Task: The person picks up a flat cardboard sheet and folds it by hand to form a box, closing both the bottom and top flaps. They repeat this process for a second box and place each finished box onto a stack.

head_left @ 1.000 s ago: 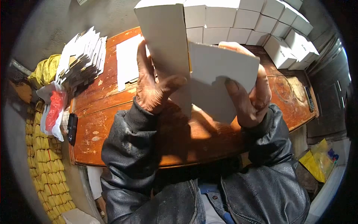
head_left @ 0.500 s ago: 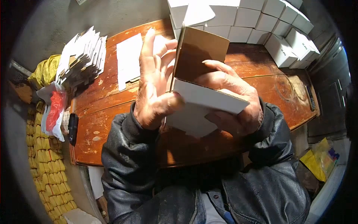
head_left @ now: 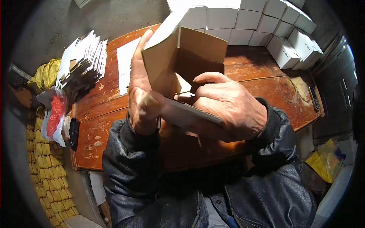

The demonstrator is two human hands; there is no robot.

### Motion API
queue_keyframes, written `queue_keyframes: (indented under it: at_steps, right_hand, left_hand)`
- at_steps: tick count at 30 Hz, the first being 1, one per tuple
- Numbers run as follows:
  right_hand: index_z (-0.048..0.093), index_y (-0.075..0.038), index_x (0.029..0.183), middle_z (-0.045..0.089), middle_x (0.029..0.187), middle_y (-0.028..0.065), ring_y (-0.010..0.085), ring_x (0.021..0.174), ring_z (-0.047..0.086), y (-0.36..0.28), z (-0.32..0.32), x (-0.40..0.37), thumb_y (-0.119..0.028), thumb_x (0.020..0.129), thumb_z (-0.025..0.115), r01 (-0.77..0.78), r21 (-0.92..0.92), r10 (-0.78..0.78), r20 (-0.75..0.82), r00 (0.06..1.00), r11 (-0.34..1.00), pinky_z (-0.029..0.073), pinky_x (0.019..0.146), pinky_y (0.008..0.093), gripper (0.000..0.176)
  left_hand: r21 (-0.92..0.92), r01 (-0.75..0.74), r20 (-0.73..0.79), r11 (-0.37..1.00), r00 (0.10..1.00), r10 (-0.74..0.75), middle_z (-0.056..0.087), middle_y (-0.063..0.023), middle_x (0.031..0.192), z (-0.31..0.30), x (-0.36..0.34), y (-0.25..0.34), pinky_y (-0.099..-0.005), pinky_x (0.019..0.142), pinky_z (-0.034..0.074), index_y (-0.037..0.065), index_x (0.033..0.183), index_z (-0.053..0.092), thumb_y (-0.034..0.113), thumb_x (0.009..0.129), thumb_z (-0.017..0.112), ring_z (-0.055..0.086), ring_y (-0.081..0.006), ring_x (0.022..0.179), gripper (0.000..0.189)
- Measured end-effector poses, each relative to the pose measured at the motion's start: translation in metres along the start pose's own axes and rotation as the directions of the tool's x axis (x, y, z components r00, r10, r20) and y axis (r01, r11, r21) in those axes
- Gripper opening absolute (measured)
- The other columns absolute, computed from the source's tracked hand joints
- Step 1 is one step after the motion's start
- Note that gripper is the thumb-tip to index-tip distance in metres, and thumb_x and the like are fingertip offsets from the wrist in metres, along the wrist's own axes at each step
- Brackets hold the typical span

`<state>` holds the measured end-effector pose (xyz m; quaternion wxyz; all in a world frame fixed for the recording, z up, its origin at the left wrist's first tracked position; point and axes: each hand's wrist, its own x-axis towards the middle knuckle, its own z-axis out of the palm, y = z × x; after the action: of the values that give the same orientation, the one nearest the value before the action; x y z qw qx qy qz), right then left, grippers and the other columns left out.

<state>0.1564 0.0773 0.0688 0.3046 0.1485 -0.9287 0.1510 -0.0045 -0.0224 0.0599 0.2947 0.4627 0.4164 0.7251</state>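
A partly folded cardboard box (head_left: 201,47), white outside and brown inside, is held up above the table with its open side toward me. My left hand (head_left: 140,91) wraps round its left side, the palm behind a raised brown flap and the blurred thumb over the near wall. My right hand (head_left: 235,102) grips the right part of the near wall, its curled fingers reaching inside the box. The right thumb and the box's underside are mostly hidden. A flat white cardboard blank (head_left: 124,62) lies behind my left hand.
White boxes (head_left: 243,22) are stacked along the table's back. A pile of flat cardboard (head_left: 85,59) stands at the back left, near a red-and-white plastic bag (head_left: 57,114). A black object (head_left: 74,133) sits at the left edge, a remote control (head_left: 315,98) at the right. Yellow bundles (head_left: 49,167) line the left floor.
The box has tilted and turned, so its left flap and inside now show. My left hand has closed in round the left side. My right fingers have moved deeper inside.
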Motion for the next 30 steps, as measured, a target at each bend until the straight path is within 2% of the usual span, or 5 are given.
queue_keyframes:
  at_steps: [8,16,20,25,30]
  right_hand:
    - [0.055,-0.004,0.079,0.051,0.065,0.0053,0.0197,0.065,0.057,0.002,0.025,0.002,-0.025,0.082,0.061,0.019,-0.135,-0.025,-0.037,0.999,0.991,0.049,0.082,0.0367,0.022]
    - [0.058,-0.006,0.077,0.05,0.065,0.0036,0.0179,0.061,0.054,-0.012,0.015,0.009,-0.042,0.077,0.067,-0.04,-0.076,0.041,0.016,0.999,0.996,0.048,0.074,0.0361,0.037]
    - [0.061,-0.002,0.094,0.058,0.087,0.0107,0.0244,0.081,0.059,-0.01,0.005,0.005,-0.033,0.068,0.08,-0.021,-0.063,0.003,-0.272,0.962,0.998,0.05,0.078,0.0375,0.044]
    - [0.044,-0.001,0.127,0.056,0.113,0.0163,0.0252,0.103,0.058,0.014,-0.011,-0.009,-0.016,0.08,0.072,-0.273,-0.216,0.12,-0.536,0.836,0.938,0.048,0.088,0.0342,0.057]
    - [0.05,0.002,0.122,0.058,0.114,0.0122,0.0196,0.105,0.057,0.029,0.003,-0.015,-0.004,0.086,0.061,-0.362,0.148,0.391,-0.326,0.861,0.92,0.046,0.092,0.0323,0.038]
  left_hand:
    - [0.186,-0.155,-0.041,0.97,0.985,0.166,0.049,-0.0167,0.128,-0.007,-0.003,0.006,-0.0316,0.099,0.036,-0.005,0.134,0.035,0.039,0.089,0.057,0.047,-0.0218,0.117,0.067]
    - [0.732,-0.309,-0.051,0.607,0.864,0.502,0.066,-0.0122,0.092,-0.018,0.0,0.009,-0.0258,0.071,0.048,-0.002,0.109,0.059,-0.003,0.087,0.057,0.063,-0.0156,0.083,0.023]
    - [0.416,-0.388,-0.147,0.822,0.864,0.482,0.066,-0.0104,0.095,-0.026,0.008,-0.022,-0.0259,0.075,0.049,-0.002,0.107,0.059,-0.006,0.085,0.059,0.063,-0.0148,0.084,0.022]
    - [0.503,-0.356,-0.044,0.788,0.899,0.435,0.065,-0.0104,0.095,-0.027,0.007,-0.031,-0.0258,0.074,0.051,-0.003,0.102,0.058,-0.003,0.084,0.062,0.063,-0.0141,0.085,0.019]
    - [0.465,-0.241,-0.061,0.852,0.951,0.303,0.065,-0.0109,0.094,-0.021,0.002,-0.034,-0.0258,0.073,0.052,-0.002,0.102,0.058,-0.004,0.083,0.063,0.063,-0.0139,0.084,0.02]
